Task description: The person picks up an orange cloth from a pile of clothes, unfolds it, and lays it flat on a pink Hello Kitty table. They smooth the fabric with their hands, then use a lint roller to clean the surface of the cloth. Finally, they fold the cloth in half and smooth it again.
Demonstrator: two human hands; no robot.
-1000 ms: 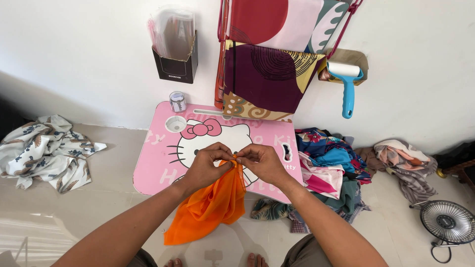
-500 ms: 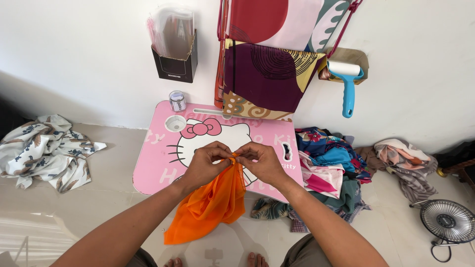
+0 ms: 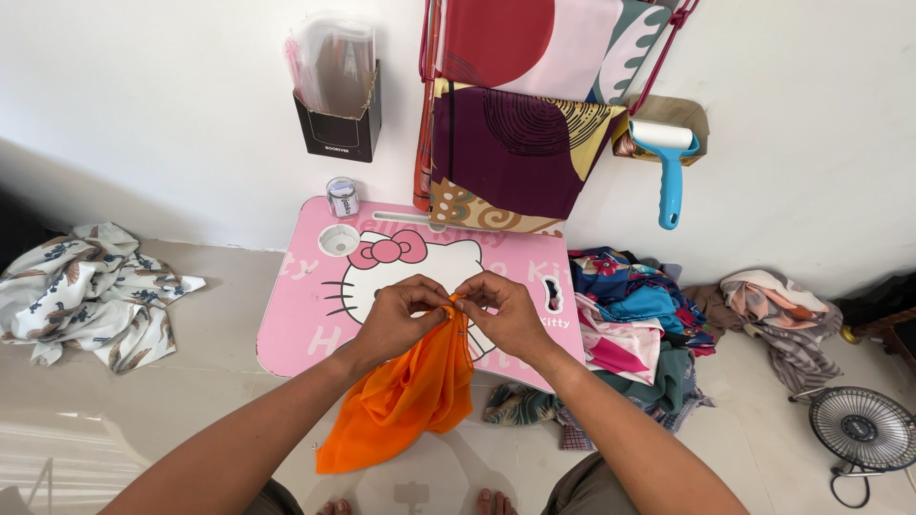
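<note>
An orange cloth (image 3: 405, 396) hangs from both my hands over the near edge of a small pink cartoon-cat table (image 3: 296, 319). My left hand (image 3: 396, 319) pinches the cloth's top edge from the left. My right hand (image 3: 506, 315) pinches the same gathered edge from the right, fingertips almost touching the left ones. A thin pin-like bit shows near my right fingers; I cannot tell what it is. The cloth's lower end droops toward the floor between my knees.
A small clear jar (image 3: 342, 197) stands at the table's far edge. On the wall hang patterned fabrics (image 3: 520, 143), a black box of plastic sleeves (image 3: 336, 119) and a blue lint roller (image 3: 668, 167). Cloth piles lie left (image 3: 91, 296) and right (image 3: 634, 319); a small fan (image 3: 863, 429) sits far right.
Both hands stay together at the cloth's top edge, with only small finger movements. The cloth hangs much as before.
</note>
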